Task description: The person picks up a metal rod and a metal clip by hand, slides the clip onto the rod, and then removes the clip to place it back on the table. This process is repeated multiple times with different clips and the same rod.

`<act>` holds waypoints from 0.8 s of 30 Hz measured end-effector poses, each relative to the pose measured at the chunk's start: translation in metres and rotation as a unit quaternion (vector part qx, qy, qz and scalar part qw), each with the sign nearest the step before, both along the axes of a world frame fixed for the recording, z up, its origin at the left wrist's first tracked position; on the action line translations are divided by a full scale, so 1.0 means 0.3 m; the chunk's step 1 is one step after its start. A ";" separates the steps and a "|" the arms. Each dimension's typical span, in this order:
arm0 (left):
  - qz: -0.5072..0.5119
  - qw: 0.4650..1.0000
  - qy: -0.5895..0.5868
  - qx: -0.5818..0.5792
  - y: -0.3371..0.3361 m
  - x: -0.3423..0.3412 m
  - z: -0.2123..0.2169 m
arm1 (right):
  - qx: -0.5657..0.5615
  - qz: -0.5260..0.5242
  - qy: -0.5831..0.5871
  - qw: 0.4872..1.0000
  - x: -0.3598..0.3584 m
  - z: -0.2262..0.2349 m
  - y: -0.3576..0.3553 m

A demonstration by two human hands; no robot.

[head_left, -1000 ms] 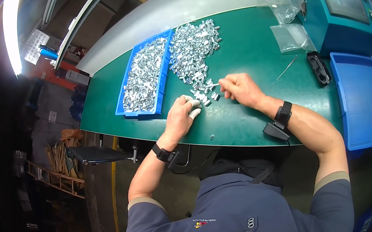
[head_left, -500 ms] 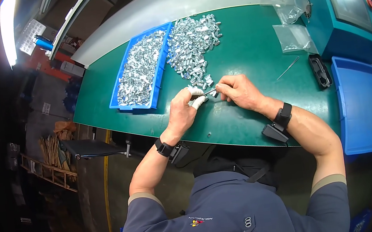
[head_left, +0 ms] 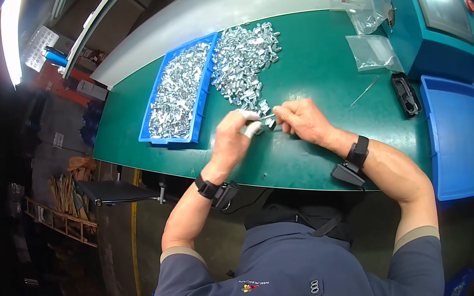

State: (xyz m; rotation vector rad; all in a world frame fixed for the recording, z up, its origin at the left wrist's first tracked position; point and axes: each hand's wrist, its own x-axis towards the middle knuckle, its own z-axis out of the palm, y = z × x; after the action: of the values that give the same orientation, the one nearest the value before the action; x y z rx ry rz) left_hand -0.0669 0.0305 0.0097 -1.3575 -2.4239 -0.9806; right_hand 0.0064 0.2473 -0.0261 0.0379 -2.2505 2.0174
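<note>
Both hands drew closer; left hand [head_left: 235,139] and right hand [head_left: 302,120] pinched, apparently, one metal fitting [head_left: 270,123] (white-taped fingertips). Loose pile [head_left: 244,59] remained large; blue tray [head_left: 161,138] was well filled.

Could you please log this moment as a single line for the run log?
left hand: pinching small metal part | right hand: on same part | loose metal parts heaped beside blue tray | green mat
</note>
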 end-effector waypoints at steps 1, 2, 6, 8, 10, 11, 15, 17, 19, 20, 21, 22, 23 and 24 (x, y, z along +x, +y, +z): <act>0.019 0.999 0.046 0.013 -0.039 -0.049 -0.001 | -0.020 -0.031 0.005 0.999 -0.007 -0.006 -0.001; 0.064 0.997 0.050 -0.003 -0.084 -0.098 0.021 | -0.029 -0.062 0.014 0.998 -0.019 -0.014 0.018; 0.186 0.963 0.193 -0.011 -0.179 -0.192 0.152 | -0.089 -0.130 0.021 0.987 -0.030 -0.013 0.054; 0.129 0.983 0.127 -0.008 -0.172 -0.137 0.126 | -0.068 -0.120 0.019 0.990 -0.018 -0.012 0.049; 0.056 0.995 0.075 -0.039 -0.114 -0.039 0.055 | -0.047 -0.106 0.018 0.993 -0.020 -0.011 0.036; 0.033 0.993 0.087 -0.068 -0.077 0.016 0.031 | -0.048 -0.096 0.017 0.994 -0.018 -0.011 0.031; 0.055 0.991 0.071 -0.103 -0.049 0.089 -0.026 | -0.050 -0.079 0.018 0.995 -0.019 0.003 0.017; 0.065 0.991 0.053 -0.109 -0.069 0.089 -0.033 | -0.053 -0.062 0.014 0.997 -0.022 -0.002 0.019; 0.065 0.992 0.042 -0.098 -0.067 0.095 -0.034 | -0.057 -0.046 0.009 0.997 -0.022 -0.012 0.020; 0.067 0.994 0.032 -0.085 -0.068 0.102 -0.031 | -0.040 -0.021 0.001 0.999 -0.016 -0.002 0.019; 0.069 0.993 0.032 -0.086 -0.069 0.099 -0.033 | -0.024 0.003 -0.006 1.000 -0.013 0.004 0.017; 0.065 0.995 0.039 -0.071 -0.070 0.090 -0.039 | -0.024 0.004 -0.006 1.000 -0.013 0.003 0.011; 0.060 0.996 0.047 -0.056 -0.069 0.083 -0.047 | -0.007 0.024 -0.003 1.000 -0.013 0.001 0.003; 0.060 0.996 0.048 -0.055 -0.074 0.082 -0.057 | 0.010 0.044 0.001 0.999 -0.013 0.001 -0.004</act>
State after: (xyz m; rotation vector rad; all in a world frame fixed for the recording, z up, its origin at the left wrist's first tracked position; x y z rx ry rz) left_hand -0.0423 0.0082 -0.0075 -1.2457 -2.4864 -0.7455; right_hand 0.0026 0.2463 -0.0260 0.1437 -2.3078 2.0367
